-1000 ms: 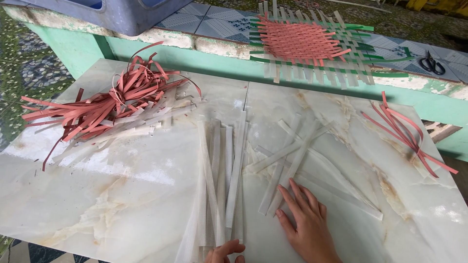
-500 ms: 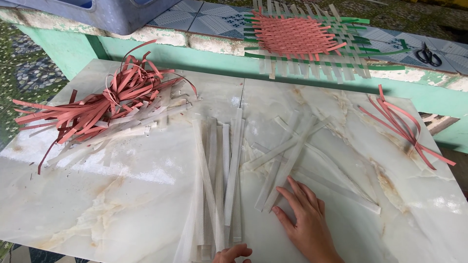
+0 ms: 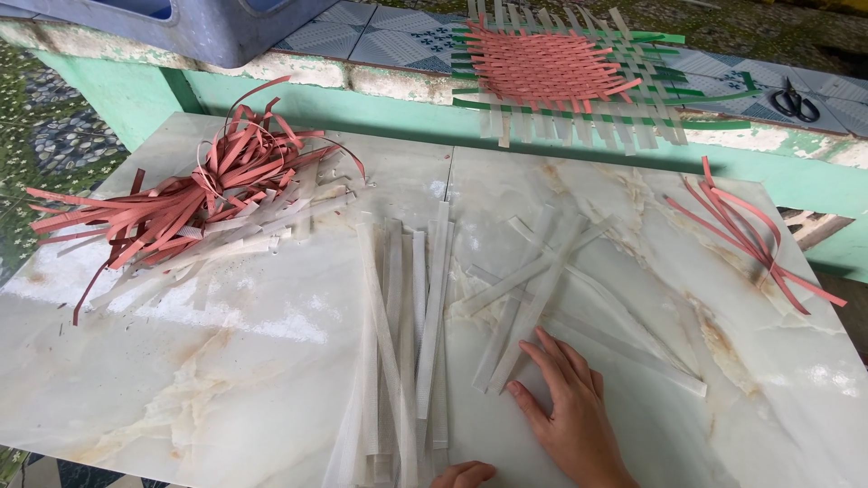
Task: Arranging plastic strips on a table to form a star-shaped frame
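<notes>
We rest our right hand (image 3: 570, 407) flat, fingers spread, on the marble tabletop (image 3: 226, 380), its fingertips touching the lower ends of the crossed pale strips (image 3: 533, 289) that fan toward 12 o'clock. Only the fingertips of our left hand (image 3: 463, 473) show at 6 o'clock — we cannot tell how it is set — just beside the bundle of long pale strips (image 3: 407, 325). The red strip pile (image 3: 181, 203) lies at 10 o'clock, the woven mat (image 3: 551, 68) at 1.
</notes>
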